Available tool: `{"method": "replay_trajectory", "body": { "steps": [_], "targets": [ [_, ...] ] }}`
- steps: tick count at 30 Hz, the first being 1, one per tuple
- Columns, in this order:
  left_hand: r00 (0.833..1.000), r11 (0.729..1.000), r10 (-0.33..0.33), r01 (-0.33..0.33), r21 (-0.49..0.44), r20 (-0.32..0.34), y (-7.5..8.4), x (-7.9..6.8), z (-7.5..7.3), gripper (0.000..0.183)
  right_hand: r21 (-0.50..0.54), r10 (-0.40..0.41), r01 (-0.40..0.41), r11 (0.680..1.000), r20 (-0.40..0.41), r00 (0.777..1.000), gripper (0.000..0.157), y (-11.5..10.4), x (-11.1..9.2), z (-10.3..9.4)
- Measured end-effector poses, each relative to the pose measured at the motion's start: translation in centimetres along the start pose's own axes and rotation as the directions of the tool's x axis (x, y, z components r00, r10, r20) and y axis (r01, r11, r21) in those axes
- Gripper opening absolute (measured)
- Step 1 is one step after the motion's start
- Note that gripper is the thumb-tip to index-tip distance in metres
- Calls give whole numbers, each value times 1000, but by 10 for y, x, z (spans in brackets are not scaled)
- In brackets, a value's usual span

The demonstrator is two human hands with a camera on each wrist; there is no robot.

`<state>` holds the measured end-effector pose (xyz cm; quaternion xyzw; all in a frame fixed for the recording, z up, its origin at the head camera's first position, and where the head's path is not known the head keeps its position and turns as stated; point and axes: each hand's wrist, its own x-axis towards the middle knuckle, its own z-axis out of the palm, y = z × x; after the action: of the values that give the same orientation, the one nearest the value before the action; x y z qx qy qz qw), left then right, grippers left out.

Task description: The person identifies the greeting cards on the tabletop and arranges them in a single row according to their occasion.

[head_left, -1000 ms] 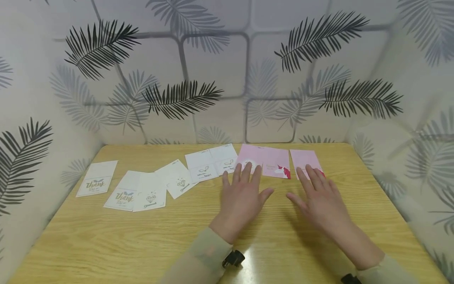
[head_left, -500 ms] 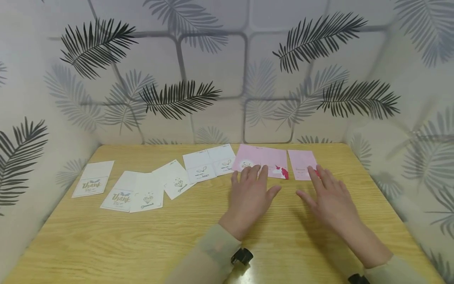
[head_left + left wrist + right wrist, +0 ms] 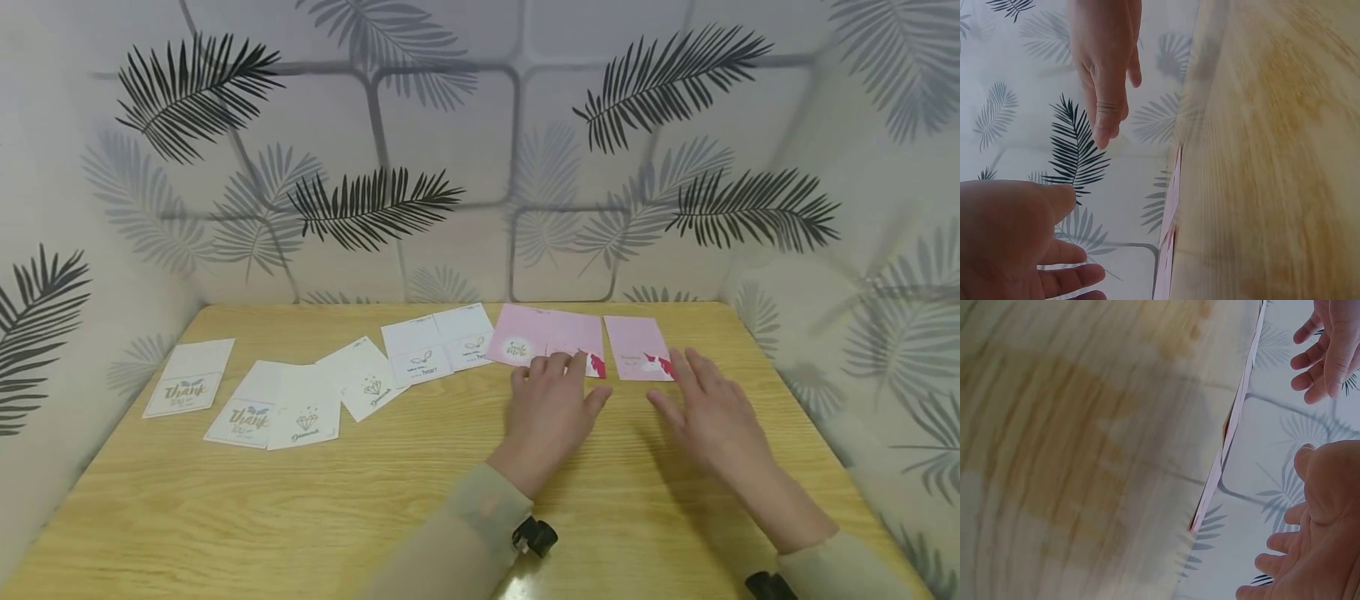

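My left hand (image 3: 551, 412) hovers over the table in the head view, fingers loosely bent, its fingertips in front of the wide pink cards (image 3: 555, 321) and hiding part of their lower edge. Over to the right, my right hand (image 3: 716, 412) is held with extended fingers beside a single pink card (image 3: 633, 337) with a red-and-white unicorn print. Both wrist views show a gap between the hands and the tabletop. Nothing is in the left palm (image 3: 997, 237) in the left wrist view, nor in the right palm (image 3: 1329, 531) in the right wrist view.
White cards with wing prints (image 3: 416, 346) lie left of the pink ones. Diamond-print cards (image 3: 307, 408) and "thank you" cards (image 3: 187, 379) continue leftward, some overlapping. The wooden table (image 3: 300, 517) ends against a leaf-patterned wall (image 3: 465, 250).
Both hands have shifted rightward, and the left fingers have bent a little more. More of the pink cards is uncovered. The cards drift slightly left with the camera view.
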<state>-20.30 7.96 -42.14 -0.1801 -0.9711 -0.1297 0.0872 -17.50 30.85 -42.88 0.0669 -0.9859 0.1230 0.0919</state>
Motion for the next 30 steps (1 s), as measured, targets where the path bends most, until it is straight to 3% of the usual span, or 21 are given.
{"method": "replay_trajectory", "body": {
  "steps": [17,30],
  "targets": [
    [1000,997,13,-12,-82,11,16,26,16,52,7,42,-42,999,11,999,78,26,9,2],
    [998,997,38,-34,-72,45,27,41,30,56,28,84,-86,996,68,994,82,43,17,3]
  ]
}}
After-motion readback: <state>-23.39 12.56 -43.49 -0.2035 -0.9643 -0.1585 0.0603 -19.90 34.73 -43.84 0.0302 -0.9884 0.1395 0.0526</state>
